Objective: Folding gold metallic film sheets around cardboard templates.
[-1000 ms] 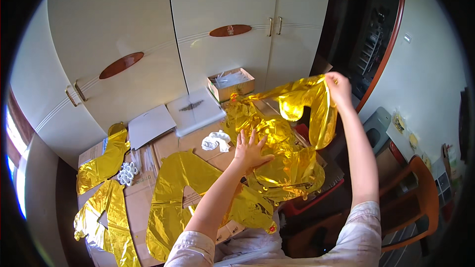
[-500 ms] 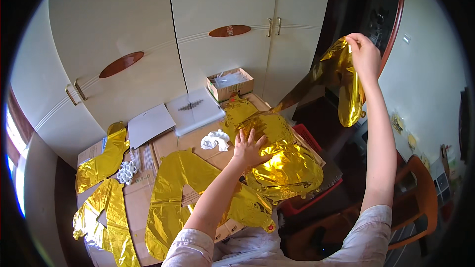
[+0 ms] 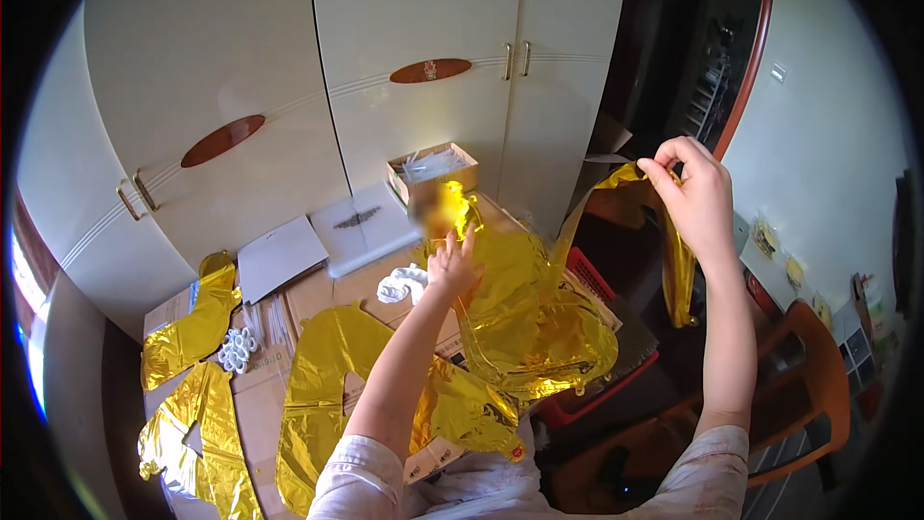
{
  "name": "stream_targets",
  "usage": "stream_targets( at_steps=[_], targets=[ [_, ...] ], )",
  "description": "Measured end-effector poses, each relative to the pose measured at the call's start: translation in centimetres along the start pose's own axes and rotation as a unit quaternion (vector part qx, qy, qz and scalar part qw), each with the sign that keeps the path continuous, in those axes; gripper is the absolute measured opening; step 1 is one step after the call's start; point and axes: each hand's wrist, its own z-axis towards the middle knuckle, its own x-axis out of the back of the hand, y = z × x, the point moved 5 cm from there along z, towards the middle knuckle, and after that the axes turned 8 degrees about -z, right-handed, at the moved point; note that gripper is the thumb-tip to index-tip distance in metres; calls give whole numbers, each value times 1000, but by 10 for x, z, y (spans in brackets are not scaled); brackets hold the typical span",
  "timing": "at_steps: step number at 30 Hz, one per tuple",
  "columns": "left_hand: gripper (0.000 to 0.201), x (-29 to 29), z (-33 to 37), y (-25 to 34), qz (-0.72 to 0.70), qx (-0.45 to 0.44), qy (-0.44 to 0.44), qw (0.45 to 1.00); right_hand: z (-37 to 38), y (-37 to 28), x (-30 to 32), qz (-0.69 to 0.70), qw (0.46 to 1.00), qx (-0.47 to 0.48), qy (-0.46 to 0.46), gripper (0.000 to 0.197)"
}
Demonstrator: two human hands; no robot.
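Observation:
My right hand (image 3: 695, 195), raised at the right, pinches the top edge of a flat gold foil balloon (image 3: 680, 279), which hangs down from it. Part of the foil also runs toward the table. My left hand (image 3: 452, 268) rests at the far side of the gold foil sheets (image 3: 515, 279) on the table. Its index finger is stretched out and touches the foil, beside a bright crumpled bit of it. Another flat gold foil balloon (image 3: 322, 376) lies by my left forearm, partly hidden under it.
More gold foil balloons (image 3: 197, 323) lie at the table's left. Beside them are white rings (image 3: 237, 351), and a crumpled white cloth (image 3: 401, 283) lies mid-table. Farther back stand a box of clear packets (image 3: 460, 173) and white sheets (image 3: 281, 258). An orange chair (image 3: 818, 366) is at right.
My right hand has come down with the hanging foil balloon. My left hand has slid away from me across the foil, from lying spread flat to its index finger stretched forward.

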Motion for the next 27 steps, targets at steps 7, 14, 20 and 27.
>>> stream_targets(
  at_steps=[7, 14, 20, 27],
  targets=[
    [64, -1, -40, 10, -206, -20, -96, 974, -7, -24, 0, -27, 999, 36, 12, 19],
    [94, 70, -157, 84, -282, -197, 45, 938, -7, -80, 11, -42, 993, 103, 46, 16],
    [42, 94, -162, 73, -249, -158, 204, 933, -14, -122, 25, -12, 984, 165, 73, 16],
    [7, 194, -177, -39, -163, -53, 316, 933, -55, -180, 23, 96, 932, 344, 69, 12]
  ],
)
